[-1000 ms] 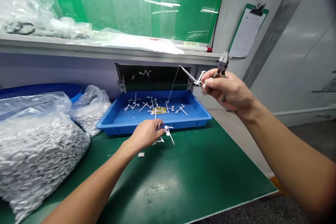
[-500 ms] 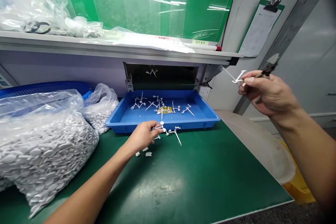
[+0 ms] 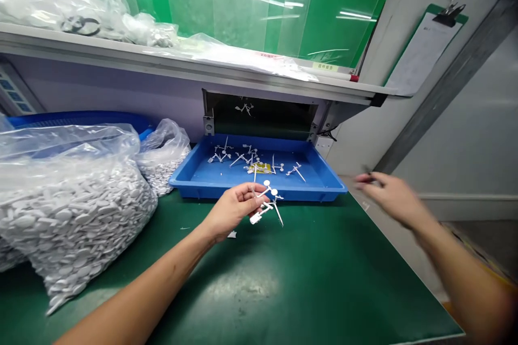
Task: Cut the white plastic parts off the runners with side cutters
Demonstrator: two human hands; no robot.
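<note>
Head view, left grip [image 3: 233, 209] — seemingly pinching sprue [image 3: 261, 211]

We see 2 slim, bare forearms, the left forearm [image 3: 133, 292] sharply shown and the right forearm [image 3: 465, 275] motion-blurred, each narrowing at the wrist into a bare hand, the left hand [image 3: 232, 210] and the blurred right hand [image 3: 390, 197].

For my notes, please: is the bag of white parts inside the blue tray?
No, the bag lies on the green bench beside the blue tray.
</note>
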